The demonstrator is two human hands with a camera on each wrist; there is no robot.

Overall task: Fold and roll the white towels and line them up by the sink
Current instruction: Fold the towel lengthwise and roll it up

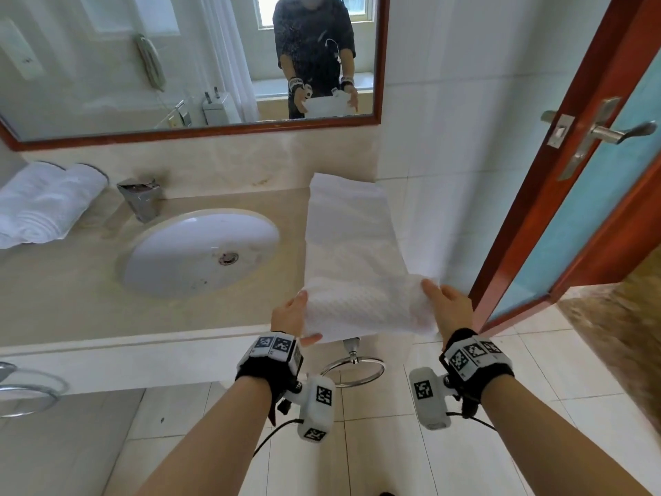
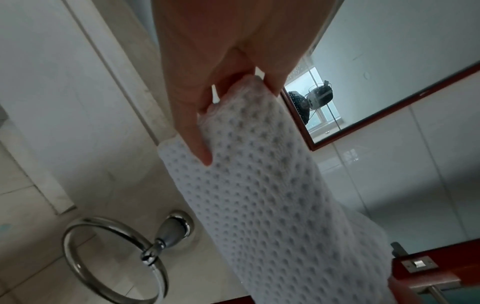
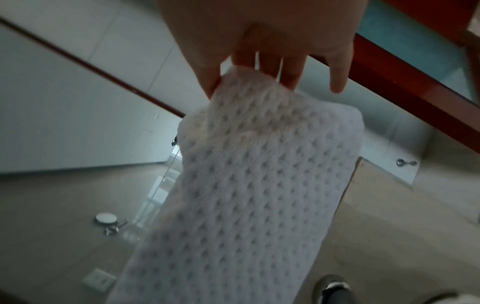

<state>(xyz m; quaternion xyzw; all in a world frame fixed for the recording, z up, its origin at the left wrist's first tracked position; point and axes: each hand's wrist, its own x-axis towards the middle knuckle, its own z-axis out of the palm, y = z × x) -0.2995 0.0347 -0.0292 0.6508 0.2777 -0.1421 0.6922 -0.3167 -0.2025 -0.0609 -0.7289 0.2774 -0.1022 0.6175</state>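
Note:
A long white waffle-weave towel (image 1: 348,241) lies folded in a strip on the counter right of the sink (image 1: 200,252), its near end rolled up off the counter edge. My left hand (image 1: 291,316) grips the roll's left end, thumb underneath, and in the left wrist view the towel (image 2: 259,195) is pinched between thumb and fingers (image 2: 197,144). My right hand (image 1: 449,306) holds the right end; in the right wrist view its fingers (image 3: 288,72) curl onto the towel (image 3: 246,185). Two rolled white towels (image 1: 46,202) lie side by side left of the sink.
A chrome tap (image 1: 139,196) stands behind the sink. Towel rings (image 1: 352,370) hang below the counter front. A red-framed door (image 1: 586,195) with a metal handle (image 1: 618,132) stands open at the right, close to my right hand. A mirror (image 1: 186,62) covers the wall.

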